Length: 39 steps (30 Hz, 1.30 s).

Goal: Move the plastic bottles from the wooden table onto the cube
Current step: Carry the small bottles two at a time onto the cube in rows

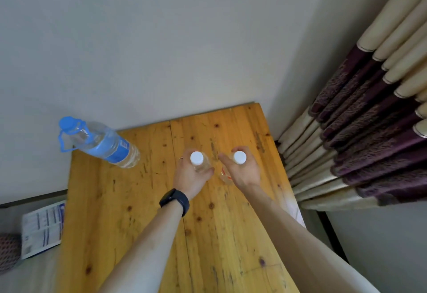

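- Gripping is the step in hand, pretty clearly. Two small clear bottles with white caps sit mid-frame, each with a hand on it. The left small bottle is wrapped by the left hand, fingers curled round the body just under the cap.
- Same deal beside it: the right small bottle is held by the right hand. Its fingers curl round the neck, and a bit of clear body shows at the lower left of the palm.
- Both caps point up at the camera, so they look roughly upright. I can't tell if the bases are on the wooden surface or just off it, since the hands cover that.
- A big water bottle with a blue cap, handle and label stands at the upper-left corner of the surface. It's well apart from the hands and nobody's touching it. My guess is it has to go too.
- The cube isn't anywhere in frame, so I'd call this the pick-up of the first pair, with nothing delivered as far as I can see.
- Next move, as I read it: lift both straight up, keep them vertical, then find the cube and set them down side by side without clashing.
- Round the edges there's a black watch band on the left wrist and a cream-and-purple curtain at the right. A printed leaflet lies at the lower left, off the surface.
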Motion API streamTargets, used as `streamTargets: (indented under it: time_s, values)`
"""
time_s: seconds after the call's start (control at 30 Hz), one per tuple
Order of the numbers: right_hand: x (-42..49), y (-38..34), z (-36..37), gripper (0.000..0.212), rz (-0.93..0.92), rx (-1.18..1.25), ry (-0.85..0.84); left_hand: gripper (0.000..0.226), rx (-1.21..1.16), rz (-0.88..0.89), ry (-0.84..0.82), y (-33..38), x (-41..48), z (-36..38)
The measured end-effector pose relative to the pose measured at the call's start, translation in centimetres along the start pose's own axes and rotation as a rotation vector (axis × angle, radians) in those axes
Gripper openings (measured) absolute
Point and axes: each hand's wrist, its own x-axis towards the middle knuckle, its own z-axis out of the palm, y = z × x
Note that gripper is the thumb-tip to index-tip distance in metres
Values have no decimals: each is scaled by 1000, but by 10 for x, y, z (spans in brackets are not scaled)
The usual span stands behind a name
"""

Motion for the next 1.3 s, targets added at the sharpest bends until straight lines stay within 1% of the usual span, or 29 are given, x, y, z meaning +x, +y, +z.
streamTargets:
  time_s: [0.03,0.13,0.23,0.3,0.37,0.47,0.57,0.63,0.67,0.73,0.8,0.9,0.93,1.1,1.2,1.3]
  values:
    - [-5,4,-1,47,-19,-31,-10,45,-20,-7,-6,-4,-6,0]
    - [-24,16,-9,35,-58,-74,-17,46,-76,23,17,-11,-32,-3]
    - [-53,33,-20,30,-42,-58,3,45,-34,84,14,-18,-64,-11]
    - [-75,47,-26,31,-30,-53,30,47,-1,62,-9,-26,-85,-15]
    - [-100,63,-31,39,-9,-54,71,45,16,12,-47,-36,-104,-19]
    - [-136,85,-33,44,69,-42,150,42,-38,-74,-129,-50,-137,-25]
    - [-175,102,-36,39,155,14,202,36,-52,-100,-162,-65,-165,-36]
    - [-205,114,-42,33,233,113,210,25,-49,-107,-170,-75,-179,-44]
    - [-221,120,-47,30,272,160,221,24,-42,-97,-185,-77,-185,-49]
    - [-257,131,-57,25,309,234,244,33,1,-65,-241,-79,-194,-58]
    - [-296,139,-65,24,330,312,273,33,53,-13,-303,-76,-203,-63]
    - [-358,155,-74,21,325,456,361,16,116,102,-403,-61,-220,-60]
    - [-377,161,-77,20,325,505,402,14,134,150,-447,-54,-225,-57]
    - [-466,193,-88,19,323,652,613,19,235,377,-692,-11,-274,-16]
    - [-520,215,-95,20,334,723,788,18,307,539,-858,13,-329,23]
    - [-578,244,-102,20,372,802,970,20,378,673,-1016,30,-403,65]
